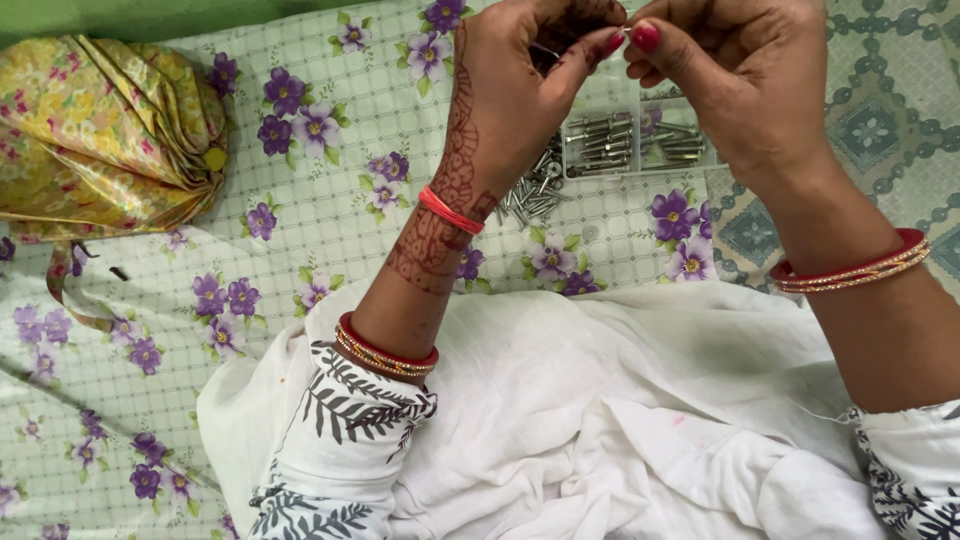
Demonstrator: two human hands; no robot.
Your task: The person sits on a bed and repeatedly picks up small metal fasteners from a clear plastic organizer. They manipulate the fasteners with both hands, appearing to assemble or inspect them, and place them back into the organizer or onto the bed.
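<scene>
Bolts (608, 142) in clear tray (712, 160) (compartmented)

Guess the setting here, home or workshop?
Likely a home, worked on a bed or floor mat: a floral sheet, a yellow cloth bundle, and a clear box of screws under both hands.

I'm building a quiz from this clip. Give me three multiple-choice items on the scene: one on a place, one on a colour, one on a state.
1. Where does the loose pile of screws lie?
A. on the flowered sheet, left of the clear box
B. on the white cloth
C. on the yellow bundle

2. What colour are the sheet's flowers?
A. orange
B. purple
C. blue

3. How are the hands?
A. flat on the sheet
B. far apart
C. raised together, fingertips pinching a small metal piece

Answers: 1 A, the pile sits beside the clear box. 2 B, purple blooms. 3 C, left hand and right hand meet.
</scene>
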